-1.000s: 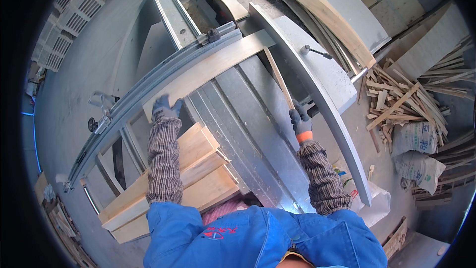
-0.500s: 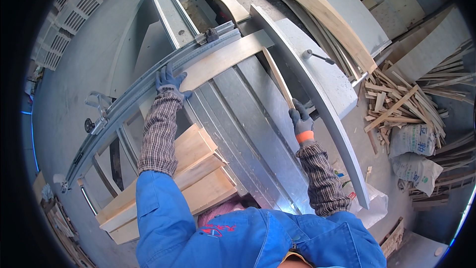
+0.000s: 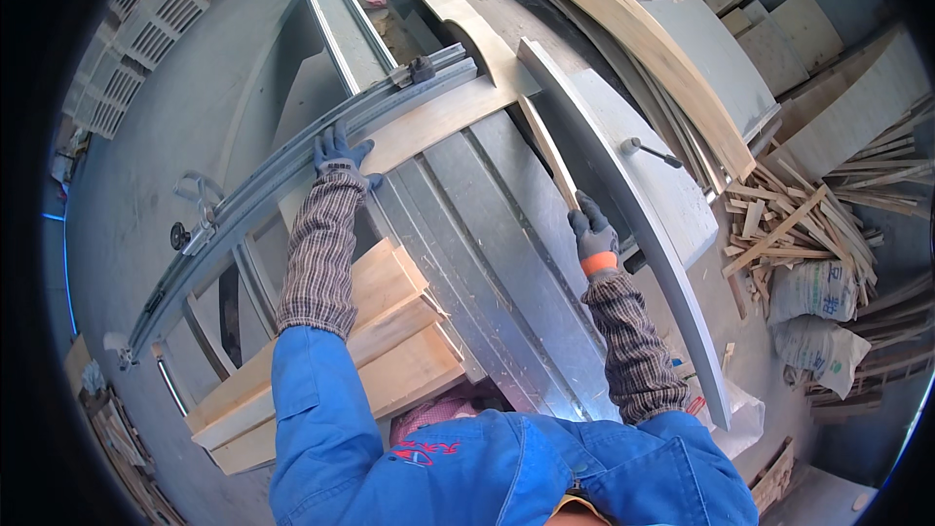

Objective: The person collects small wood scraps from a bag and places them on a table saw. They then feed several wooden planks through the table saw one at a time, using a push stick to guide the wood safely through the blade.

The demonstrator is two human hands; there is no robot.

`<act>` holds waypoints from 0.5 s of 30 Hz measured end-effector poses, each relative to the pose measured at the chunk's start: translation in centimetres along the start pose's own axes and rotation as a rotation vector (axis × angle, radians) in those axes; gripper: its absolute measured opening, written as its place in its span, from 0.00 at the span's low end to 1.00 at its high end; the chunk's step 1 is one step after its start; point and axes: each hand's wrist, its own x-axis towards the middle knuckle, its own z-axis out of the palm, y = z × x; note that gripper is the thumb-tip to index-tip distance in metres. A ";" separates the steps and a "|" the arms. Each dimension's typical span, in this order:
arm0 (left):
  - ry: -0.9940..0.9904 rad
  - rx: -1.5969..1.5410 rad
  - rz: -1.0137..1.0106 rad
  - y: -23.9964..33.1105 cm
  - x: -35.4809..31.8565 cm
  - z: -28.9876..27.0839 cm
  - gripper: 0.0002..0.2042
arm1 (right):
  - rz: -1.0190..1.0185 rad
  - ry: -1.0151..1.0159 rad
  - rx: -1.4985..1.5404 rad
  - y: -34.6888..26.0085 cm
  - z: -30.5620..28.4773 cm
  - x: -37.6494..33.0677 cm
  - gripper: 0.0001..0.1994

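Observation:
A long pale wooden board (image 3: 438,122) lies flat across the metal table, along a rail fence (image 3: 394,102) with a scale. My left hand (image 3: 341,154), in a grey-blue glove, rests with fingers spread over the fence and the board's left end. In my right hand (image 3: 594,234), gloved with an orange cuff, is the near end of a thin wooden stick (image 3: 548,153). The stick's far end reaches the board's right end. Beyond it, a pale plank with a curved cutout (image 3: 477,36) meets the board's far right part.
A long metal guide (image 3: 623,205) runs along the right, with a black-handled lever (image 3: 651,153) beyond. Several cut boards (image 3: 380,331) are stacked beside my left forearm. Offcuts (image 3: 779,229) and white sacks (image 3: 818,346) lie at the right. A clamp (image 3: 200,219) sits on the rail.
The plank with the cutout has come nearer and now meets the board, where a gap and dark curved part showed before. The view has shifted slightly. Both hands keep their places.

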 end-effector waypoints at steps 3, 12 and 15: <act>-0.026 0.023 -0.029 -0.5 1.7 -0.5 0.42 | -0.055 0.012 -0.039 -0.7 1.1 1.2 0.24; -0.079 0.016 -0.062 -1.4 5.3 -1.8 0.44 | -0.081 -0.001 -0.081 -4.2 4.4 6.2 0.23; -0.058 0.026 -0.056 -1.2 5.3 -1.9 0.45 | -0.054 -0.014 0.039 -1.9 4.4 5.0 0.23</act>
